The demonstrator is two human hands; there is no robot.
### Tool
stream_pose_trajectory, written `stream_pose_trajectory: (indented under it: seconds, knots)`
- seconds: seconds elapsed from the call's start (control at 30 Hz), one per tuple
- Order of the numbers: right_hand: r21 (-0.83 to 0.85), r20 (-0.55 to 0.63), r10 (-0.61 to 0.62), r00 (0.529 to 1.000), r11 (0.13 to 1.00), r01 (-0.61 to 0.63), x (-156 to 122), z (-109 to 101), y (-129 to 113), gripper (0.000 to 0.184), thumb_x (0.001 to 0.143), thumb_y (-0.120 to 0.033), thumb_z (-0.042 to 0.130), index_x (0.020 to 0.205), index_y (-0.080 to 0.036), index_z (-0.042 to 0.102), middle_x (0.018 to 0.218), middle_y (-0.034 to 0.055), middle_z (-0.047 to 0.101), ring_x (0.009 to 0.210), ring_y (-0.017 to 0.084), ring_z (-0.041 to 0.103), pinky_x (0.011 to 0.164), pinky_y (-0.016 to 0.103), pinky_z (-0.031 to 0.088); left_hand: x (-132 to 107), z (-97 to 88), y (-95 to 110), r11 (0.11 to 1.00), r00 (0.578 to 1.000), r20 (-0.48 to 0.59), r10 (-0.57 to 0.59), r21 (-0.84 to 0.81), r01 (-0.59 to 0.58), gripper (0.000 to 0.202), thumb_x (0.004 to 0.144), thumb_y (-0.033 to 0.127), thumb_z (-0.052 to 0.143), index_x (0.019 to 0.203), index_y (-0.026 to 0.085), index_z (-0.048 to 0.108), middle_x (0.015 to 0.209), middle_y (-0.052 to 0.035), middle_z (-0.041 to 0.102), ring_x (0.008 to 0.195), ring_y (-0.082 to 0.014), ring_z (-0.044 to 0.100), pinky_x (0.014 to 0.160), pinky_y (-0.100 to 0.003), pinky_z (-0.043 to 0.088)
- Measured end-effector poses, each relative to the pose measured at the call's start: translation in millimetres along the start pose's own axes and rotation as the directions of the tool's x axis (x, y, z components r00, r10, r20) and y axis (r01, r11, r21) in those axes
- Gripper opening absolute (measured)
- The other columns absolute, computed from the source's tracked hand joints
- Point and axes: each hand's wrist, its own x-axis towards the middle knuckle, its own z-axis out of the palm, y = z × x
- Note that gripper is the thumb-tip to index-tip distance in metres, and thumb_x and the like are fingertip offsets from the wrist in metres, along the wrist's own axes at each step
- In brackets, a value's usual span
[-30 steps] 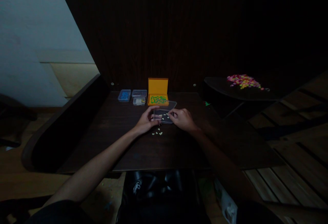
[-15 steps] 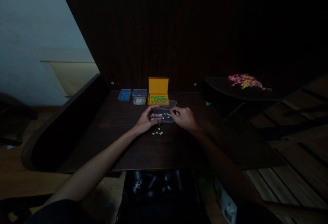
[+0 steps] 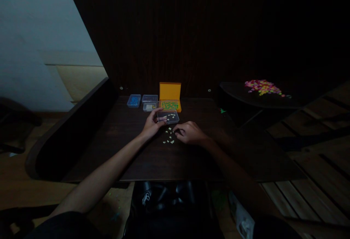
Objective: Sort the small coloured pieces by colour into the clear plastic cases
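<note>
My left hand (image 3: 151,125) grips the left side of a clear plastic box (image 3: 172,121), its hinged lid raised at the far side. Several small pale pieces (image 3: 171,114) lie inside the box. On the dark tabletop just nearer to me, more small pale pieces (image 3: 170,137) are scattered. My right hand (image 3: 190,132) is low over the table beside these loose pieces, fingers curled and fingertips close together. Whether a piece is between them is too small to make out. Behind the clear box stands an open yellow box (image 3: 170,91) with green pieces (image 3: 169,105) in it.
Left of the yellow box sit a clear box of blue pieces (image 3: 134,101) and two more clear boxes, one with a pale item (image 3: 149,106). A pile of pink and yellow pieces (image 3: 264,86) lies on the right side shelf (image 3: 235,90). A raised side panel (image 3: 68,129) borders the left.
My right hand has left the box and moved down beside the loose pieces. My left hand has shifted the box slightly left and away. More pale pieces now show on the table.
</note>
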Motion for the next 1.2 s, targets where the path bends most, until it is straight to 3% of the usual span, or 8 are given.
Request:
stream_pose_trajectory:
  seconds: [0.3,1.0,1.2]
  knots:
    - [-0.157,0.115,0.117,0.986,0.983,-0.098,4.6,6.0,-2.2,0.021,0.084,-0.029,0.054,0.096,-0.022,0.069,0.072,0.0014,0.067,0.066,0.014,0.059,0.063,0.024,0.034,2.2,-2.2,-2.2,1.000,1.000,-0.025,0.009,0.005,-0.009,0.061,0.058,0.008,0.070,0.115,0.021,0.053,0.129,-0.0069,0.052,0.091,-0.0165,0.065,0.081,-0.033,0.055]
    - [-0.111,0.125,0.117,0.985,0.988,-0.104,4.6,4.6,-1.1,0.025,0.084,-0.028,0.055,0.104,-0.023,0.068,0.072,0.0000,0.067,0.065,0.013,0.058,0.063,0.023,0.035,0.3,0.0,-0.5,1.000,1.000,-0.025,0.011,0.021,-0.010,0.060,0.061,0.009,0.070,0.117,0.022,0.052,0.134,-0.0070,0.049,0.093,-0.0172,0.065,0.086,-0.036,0.055]
    - [-0.089,0.115,0.095,0.989,0.992,-0.085,3.4,3.4,1.6,0.021,0.079,-0.023,0.056,0.096,-0.022,0.068,0.068,-0.0015,0.065,0.061,0.012,0.055,0.062,0.023,0.035,0.7,-1.0,-1.3,1.000,1.000,-0.014,0.007,0.023,-0.007,0.059,0.062,0.009,0.070,0.117,0.022,0.053,0.131,-0.0071,0.051,0.093,-0.0170,0.065,0.085,-0.034,0.055]
